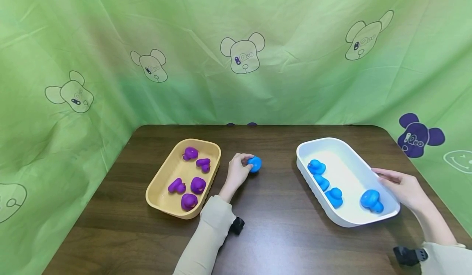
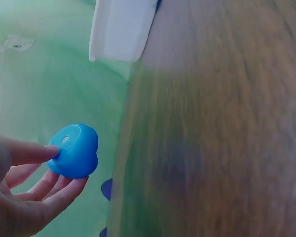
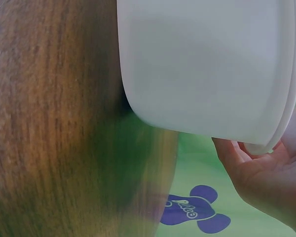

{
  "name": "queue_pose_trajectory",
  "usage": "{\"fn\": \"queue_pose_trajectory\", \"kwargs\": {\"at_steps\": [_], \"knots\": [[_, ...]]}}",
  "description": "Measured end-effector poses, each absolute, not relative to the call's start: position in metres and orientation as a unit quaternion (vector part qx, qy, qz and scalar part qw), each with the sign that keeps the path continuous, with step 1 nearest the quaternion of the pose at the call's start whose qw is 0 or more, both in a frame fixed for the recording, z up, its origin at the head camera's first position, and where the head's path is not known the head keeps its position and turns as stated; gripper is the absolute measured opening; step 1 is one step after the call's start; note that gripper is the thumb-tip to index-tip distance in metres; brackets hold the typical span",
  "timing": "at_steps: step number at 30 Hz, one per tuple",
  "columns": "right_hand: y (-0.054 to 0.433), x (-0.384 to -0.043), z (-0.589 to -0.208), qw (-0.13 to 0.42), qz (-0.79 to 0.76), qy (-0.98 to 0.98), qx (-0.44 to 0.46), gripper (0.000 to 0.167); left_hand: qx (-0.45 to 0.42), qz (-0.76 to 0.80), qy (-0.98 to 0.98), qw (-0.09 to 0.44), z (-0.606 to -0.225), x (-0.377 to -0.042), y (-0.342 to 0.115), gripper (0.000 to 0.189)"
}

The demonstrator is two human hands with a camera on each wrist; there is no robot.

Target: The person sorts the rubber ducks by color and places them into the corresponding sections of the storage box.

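My left hand [image 1: 237, 170] pinches a blue toy duck [image 1: 255, 164] between thumb and fingertips, over the middle of the table to the right of the yellow tray. In the left wrist view the duck [image 2: 75, 150] has its flat, marked base turned partly to the camera. On the far right, my right hand [image 1: 403, 187] grips the right rim of the white tray [image 1: 348, 160]; in the right wrist view, the fingers [image 3: 229, 153] lie at the outer wall. Inside this tray sit several blue ducks [image 1: 370, 200], most along its left side.
A yellow tray [image 1: 166, 180] stands at the left with several purple ducks [image 1: 189, 201] in it. Under both trays is a dark wooden table [image 1: 273, 234]. Behind it hangs a green cloth [image 1: 191, 98] printed with mouse-like heads.
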State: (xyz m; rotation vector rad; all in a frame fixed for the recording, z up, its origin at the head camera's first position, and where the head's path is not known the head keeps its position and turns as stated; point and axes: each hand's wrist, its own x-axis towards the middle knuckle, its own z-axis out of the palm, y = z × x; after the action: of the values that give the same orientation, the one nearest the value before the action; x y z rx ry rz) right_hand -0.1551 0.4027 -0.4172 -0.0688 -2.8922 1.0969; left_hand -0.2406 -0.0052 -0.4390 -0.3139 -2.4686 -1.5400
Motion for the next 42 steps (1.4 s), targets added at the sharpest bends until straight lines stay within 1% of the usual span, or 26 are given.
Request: {"fn": "queue_pose_trajectory", "kwargs": {"at_steps": [14,20,23,28,29,30,35,36,42], "knots": [[0.404,-0.155,-0.418,0.026,0.362,-0.932,-0.018,0.037,-0.142,-0.52,-0.836,0.103,-0.434,-0.236,0.015,0.023],[0.407,-0.157,-0.422,0.027,0.356,-0.934,-0.019,0.039,-0.155,-0.523,-0.831,0.103,-0.431,-0.232,0.025,0.023],[0.41,-0.159,-0.426,0.029,0.367,-0.929,-0.04,0.036,-0.161,-0.529,-0.827,0.104,-0.428,-0.231,0.029,0.023],[0.41,-0.158,-0.427,0.032,0.358,-0.933,-0.03,0.039,-0.174,-0.534,-0.82,0.108,-0.422,-0.227,0.039,0.023],[0.409,-0.158,-0.426,0.032,0.362,-0.93,-0.043,0.037,-0.179,-0.532,-0.82,0.112,-0.42,-0.225,0.04,0.023],[0.409,-0.157,-0.425,0.031,0.355,-0.934,-0.033,0.039,-0.184,-0.532,-0.818,0.115,-0.419,-0.224,0.042,0.023],[0.403,-0.155,-0.419,0.019,0.349,-0.936,-0.04,0.04,-0.205,-0.532,-0.812,0.13,-0.411,-0.219,0.052,0.025],[0.402,-0.155,-0.418,0.017,0.342,-0.939,-0.029,0.042,-0.208,-0.534,-0.809,0.128,-0.411,-0.218,0.054,0.025],[0.402,-0.155,-0.417,0.013,0.342,-0.939,-0.03,0.042,-0.22,-0.551,-0.797,0.114,-0.405,-0.211,0.064,0.024]]}}
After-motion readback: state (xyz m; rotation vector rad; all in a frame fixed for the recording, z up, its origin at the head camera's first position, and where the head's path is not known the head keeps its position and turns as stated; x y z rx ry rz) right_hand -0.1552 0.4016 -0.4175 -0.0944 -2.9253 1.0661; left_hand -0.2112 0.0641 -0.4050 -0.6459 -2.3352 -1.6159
